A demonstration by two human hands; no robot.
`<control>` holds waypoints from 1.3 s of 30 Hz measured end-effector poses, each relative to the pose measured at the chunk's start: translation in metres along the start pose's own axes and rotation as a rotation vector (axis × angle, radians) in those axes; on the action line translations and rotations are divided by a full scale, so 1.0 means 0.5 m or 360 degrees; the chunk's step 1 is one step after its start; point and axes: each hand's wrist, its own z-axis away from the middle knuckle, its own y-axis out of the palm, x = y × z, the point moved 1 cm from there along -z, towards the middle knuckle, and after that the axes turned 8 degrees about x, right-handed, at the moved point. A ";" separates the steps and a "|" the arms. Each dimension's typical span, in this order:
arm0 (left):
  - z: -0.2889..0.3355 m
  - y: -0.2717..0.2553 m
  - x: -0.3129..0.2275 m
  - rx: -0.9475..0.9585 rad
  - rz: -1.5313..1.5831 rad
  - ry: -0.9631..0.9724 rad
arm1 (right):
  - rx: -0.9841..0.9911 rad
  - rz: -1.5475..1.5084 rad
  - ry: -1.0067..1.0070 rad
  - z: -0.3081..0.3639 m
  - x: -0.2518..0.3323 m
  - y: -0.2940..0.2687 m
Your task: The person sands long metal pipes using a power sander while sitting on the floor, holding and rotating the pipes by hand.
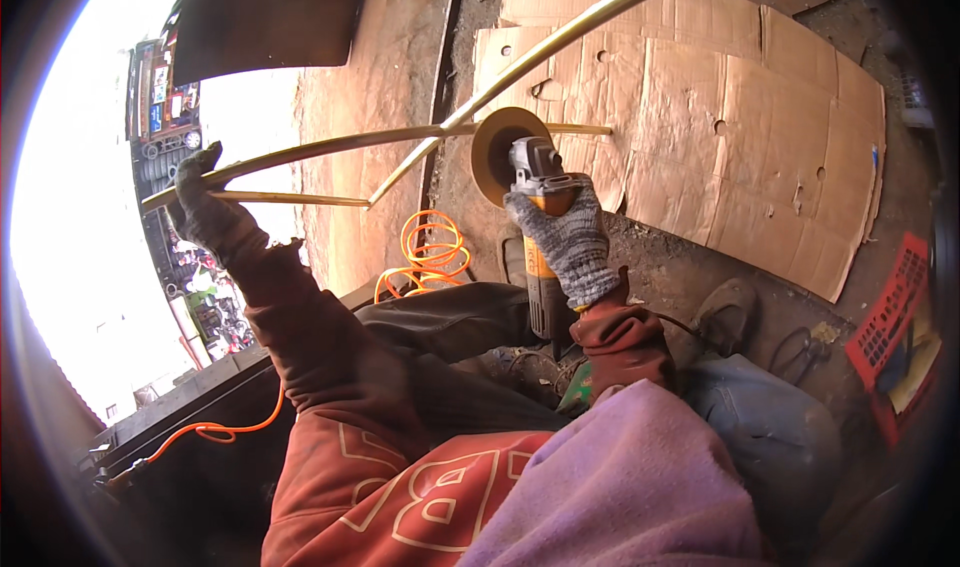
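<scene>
My right hand (pixel 568 242), in a grey knit glove, grips the orange and grey body of an angle grinder (pixel 540 192). Its round disc (pixel 500 152) stands on edge against the joint of a frame of thin brass-coloured metal bars (pixel 400 137). My left hand (pixel 205 207), in a dark glove, holds the left end of that frame, where two bars run side by side. One long bar (pixel 560 37) slants up to the top right. Both sleeves are rust red.
Flattened cardboard sheets (pixel 720 107) cover the dirt ground beyond the grinder. An orange cable (pixel 430 252) lies coiled below the frame and trails to the lower left. A red plastic crate (pixel 895 312) stands at the right. My legs and a shoe (pixel 725 312) sit below the grinder.
</scene>
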 end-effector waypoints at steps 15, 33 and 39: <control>0.000 0.006 -0.005 0.0131 0.0215 -0.0085 | 0.0045 -0.0210 -0.0052 0.012 0.005 0.031; 0.004 0.003 0.019 0.0186 0.0608 -0.0220 | -0.0141 -0.0404 -0.0010 -0.037 -0.073 -0.024; -0.016 -0.029 0.077 0.0254 0.0584 -0.0157 | -0.0037 -0.0773 0.0434 -0.074 -0.117 -0.112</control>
